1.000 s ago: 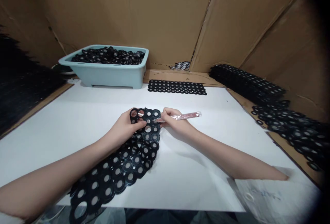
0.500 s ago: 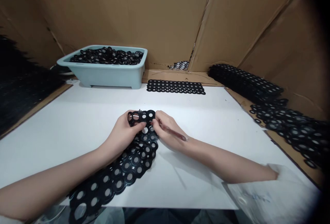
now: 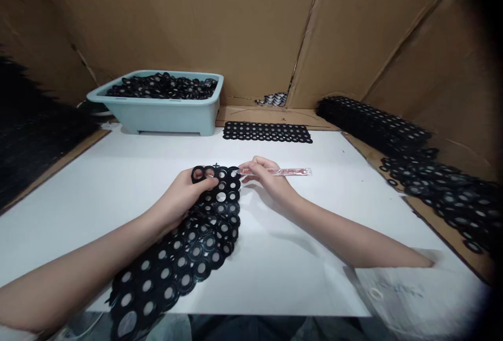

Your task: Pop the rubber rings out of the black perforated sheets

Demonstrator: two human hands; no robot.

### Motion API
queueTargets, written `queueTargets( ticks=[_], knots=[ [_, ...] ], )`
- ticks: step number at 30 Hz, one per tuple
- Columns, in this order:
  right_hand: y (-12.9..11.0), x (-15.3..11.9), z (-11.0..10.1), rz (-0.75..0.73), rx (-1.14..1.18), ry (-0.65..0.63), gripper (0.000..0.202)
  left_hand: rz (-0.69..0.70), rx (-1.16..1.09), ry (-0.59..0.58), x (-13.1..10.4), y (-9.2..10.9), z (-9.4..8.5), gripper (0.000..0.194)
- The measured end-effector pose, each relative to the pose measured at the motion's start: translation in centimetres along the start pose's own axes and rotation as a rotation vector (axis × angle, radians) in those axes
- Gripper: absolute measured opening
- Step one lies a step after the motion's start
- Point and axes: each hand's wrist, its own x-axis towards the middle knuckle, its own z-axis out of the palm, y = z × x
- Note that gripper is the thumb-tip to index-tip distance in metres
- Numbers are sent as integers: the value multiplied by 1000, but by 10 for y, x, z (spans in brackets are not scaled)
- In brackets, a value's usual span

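Starting from the left, what showed?

Dark pile at the edge, too dim to make out. Then a blue tub at the back of the white table, heaped with black ring pieces.

And the sheet?

Sheet of joined black rings ran from just over the table's near edge up to the middle; its top end was in the left hand.

Left fingers?

Pinched the sheet's upper left: thumb in front, fingers behind, skin visible through two rings.

Next?

Second sheet lay flat at the back, clear of both hands. Nearer the person, the right hand pinched a thin pinkish tool between thumb and fingers.

Tool on the sheet?

Tip was at the upper right corner. Couldn't tell if it touched.

Far right?

Stack of sheets, then a looser heap nearer the person.
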Motion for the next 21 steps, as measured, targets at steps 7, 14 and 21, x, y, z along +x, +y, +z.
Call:
queueTargets(
  ticks=[7, 14, 21],
  knots=[
    [-5, -4, -4, -309, -183, 111, 4, -40, -34, 17, 4, -5, 1, 22],
    [-1, -13, 1, -430, -479, 10, 22, -49, -27, 12, 4, -4, 1, 22],
    [8, -11, -3, -398, -571, -145, 37, -9, -46, -29, 1, -2, 1, 25]
  ],
)
